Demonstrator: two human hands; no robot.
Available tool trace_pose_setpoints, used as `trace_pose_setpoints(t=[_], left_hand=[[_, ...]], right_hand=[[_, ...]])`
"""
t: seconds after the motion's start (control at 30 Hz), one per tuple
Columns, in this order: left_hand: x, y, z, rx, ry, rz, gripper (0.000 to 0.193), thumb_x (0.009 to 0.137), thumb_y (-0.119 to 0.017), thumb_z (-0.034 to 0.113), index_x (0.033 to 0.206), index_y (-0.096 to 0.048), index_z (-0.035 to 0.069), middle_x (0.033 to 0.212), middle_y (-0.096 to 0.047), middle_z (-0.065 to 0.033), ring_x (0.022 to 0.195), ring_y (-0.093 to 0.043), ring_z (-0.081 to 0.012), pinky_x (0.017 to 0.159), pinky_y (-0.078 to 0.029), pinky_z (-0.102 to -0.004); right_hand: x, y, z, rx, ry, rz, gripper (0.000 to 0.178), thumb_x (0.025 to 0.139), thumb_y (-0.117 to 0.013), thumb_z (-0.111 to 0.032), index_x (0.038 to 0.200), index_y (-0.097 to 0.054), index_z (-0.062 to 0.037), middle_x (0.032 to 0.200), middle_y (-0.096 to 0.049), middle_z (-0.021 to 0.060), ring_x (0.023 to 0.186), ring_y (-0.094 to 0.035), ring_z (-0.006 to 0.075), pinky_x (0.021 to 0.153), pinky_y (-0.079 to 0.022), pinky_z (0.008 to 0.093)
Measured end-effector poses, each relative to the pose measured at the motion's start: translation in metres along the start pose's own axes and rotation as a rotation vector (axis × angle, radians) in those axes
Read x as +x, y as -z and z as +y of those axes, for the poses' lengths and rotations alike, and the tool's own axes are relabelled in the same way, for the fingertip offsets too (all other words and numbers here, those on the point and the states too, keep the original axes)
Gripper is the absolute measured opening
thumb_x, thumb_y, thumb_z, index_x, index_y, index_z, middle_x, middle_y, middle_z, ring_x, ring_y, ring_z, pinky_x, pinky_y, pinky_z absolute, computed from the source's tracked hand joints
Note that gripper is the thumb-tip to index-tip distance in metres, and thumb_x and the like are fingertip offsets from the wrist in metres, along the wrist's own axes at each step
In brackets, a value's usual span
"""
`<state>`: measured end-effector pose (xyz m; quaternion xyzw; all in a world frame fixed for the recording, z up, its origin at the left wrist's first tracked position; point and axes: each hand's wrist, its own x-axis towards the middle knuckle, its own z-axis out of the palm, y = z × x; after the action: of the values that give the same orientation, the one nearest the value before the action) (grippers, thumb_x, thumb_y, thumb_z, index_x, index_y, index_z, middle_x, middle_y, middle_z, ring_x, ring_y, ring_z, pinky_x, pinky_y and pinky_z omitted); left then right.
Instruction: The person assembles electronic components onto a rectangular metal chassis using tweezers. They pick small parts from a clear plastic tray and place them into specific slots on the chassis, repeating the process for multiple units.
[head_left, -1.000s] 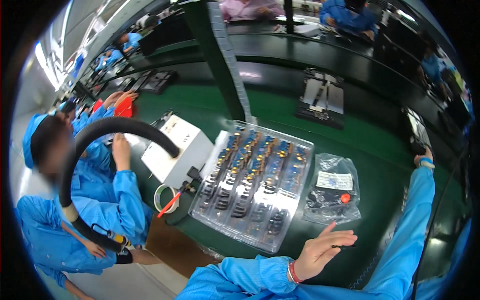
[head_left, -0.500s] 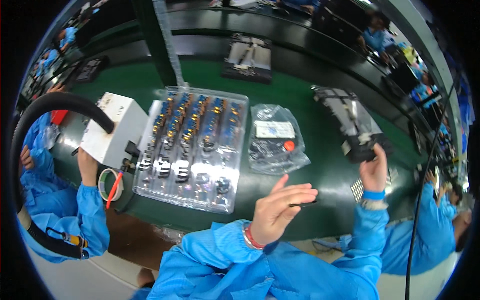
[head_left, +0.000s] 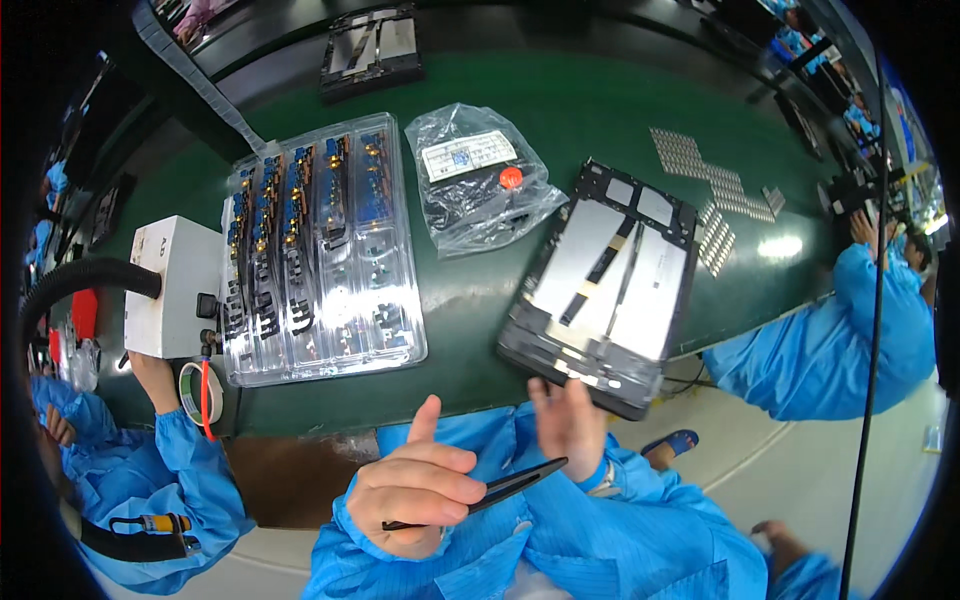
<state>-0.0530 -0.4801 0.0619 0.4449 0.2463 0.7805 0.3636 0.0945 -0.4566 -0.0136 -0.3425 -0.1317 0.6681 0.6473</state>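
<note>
In my left hand (head_left: 420, 495), a pair of black tweezers (head_left: 510, 485) is held loosely below the fingers, its tips pointing right. The index finger of that hand sticks up. My right hand (head_left: 575, 430) is at the near edge of an opened tablet (head_left: 600, 275), its fingers on the rim and slightly blurred. The tablet shows silver battery panels, a dark ribbon strip and a black frame. It lies slanted, its near corner reaching past the bench edge.
A clear tray (head_left: 405, 300) holds rows of small circuit boards with cables. Beside it are a plastic bag (head_left: 480, 220) with a red dot, a white box (head_left: 175, 285) with a black hose and a tape roll (head_left: 190, 390). Small metal pieces (head_left: 715, 180) lie right. Another tablet (head_left: 372, 55) sits farther back. Co-workers flank me.
My right hand has drawn the tablet nearer and turned it. My left hand has come down closer to me, the tweezers now plainly visible. The whole view has shifted too.
</note>
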Motion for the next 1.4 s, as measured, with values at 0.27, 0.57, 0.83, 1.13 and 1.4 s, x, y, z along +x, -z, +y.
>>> trace_pose_setpoints(t=[0.27, 0.57, 0.83, 1.13, 1.4], left_hand=[[-0.009, 0.013, 0.006, 0.108, 0.013, -0.032, 0.034, 0.091, -0.042, 0.041, 0.081, -0.053, 0.010, 0.080, -0.057, -0.0049, 0.101, -0.057, -0.0267, 0.105, -0.018, -0.0617], [-0.004, 0.001, -0.019, 0.143, 0.075, 0.079, 0.042, 0.092, -0.043, 0.038, 0.085, -0.059, -0.001, 0.092, -0.062, -0.0208, 0.098, -0.059, -0.0333, 0.101, -0.026, -0.0582], [0.001, 0.004, -0.048, 0.001, 0.293, 0.103, 0.041, 0.095, -0.039, 0.030, 0.108, -0.050, -0.007, 0.111, -0.055, -0.0223, 0.108, -0.052, -0.0326, 0.101, -0.034, -0.0490], [0.020, -0.053, -0.069, -0.304, 0.459, 0.144, 0.043, 0.095, -0.039, 0.035, 0.116, -0.047, -0.002, 0.124, -0.048, -0.0202, 0.117, -0.046, -0.0249, 0.102, -0.034, -0.0410], [0.018, -0.061, -0.074, -0.190, 0.394, 0.064, 0.048, 0.095, -0.036, 0.037, 0.124, -0.043, -0.001, 0.129, -0.043, -0.0211, 0.118, -0.045, -0.0262, 0.100, -0.035, -0.0390]], right_hand=[[0.008, -0.033, -0.012, -0.239, -0.670, -0.558, 0.039, 0.090, -0.049, -0.015, 0.127, -0.041, -0.0045, 0.125, -0.049, 0.0110, 0.112, -0.049, 0.0217, 0.092, -0.039, 0.0330], [0.168, 0.002, -0.137, -1.874, 0.867, -0.489, 0.036, 0.088, -0.049, -0.020, 0.118, -0.049, -0.0015, 0.110, -0.052, 0.0237, 0.099, -0.052, 0.0372, 0.085, -0.041, 0.0400], [0.121, 0.013, -0.135, -1.829, 0.540, -0.416, 0.038, 0.089, -0.047, -0.015, 0.124, -0.044, -0.0012, 0.111, -0.051, 0.0241, 0.102, -0.050, 0.0371, 0.089, -0.039, 0.0379], [0.055, -0.015, -0.088, -0.680, 0.344, -0.745, 0.067, 0.066, -0.071, 0.002, 0.125, -0.038, 0.0070, 0.112, -0.050, 0.0166, 0.099, -0.053, 0.0224, 0.085, -0.045, 0.0324], [0.042, -0.048, -0.033, -0.152, 0.303, -0.549, 0.041, 0.079, -0.068, -0.017, 0.109, -0.050, 0.0058, 0.108, -0.054, 0.0177, 0.094, -0.056, 0.0218, 0.082, -0.046, 0.0313]])
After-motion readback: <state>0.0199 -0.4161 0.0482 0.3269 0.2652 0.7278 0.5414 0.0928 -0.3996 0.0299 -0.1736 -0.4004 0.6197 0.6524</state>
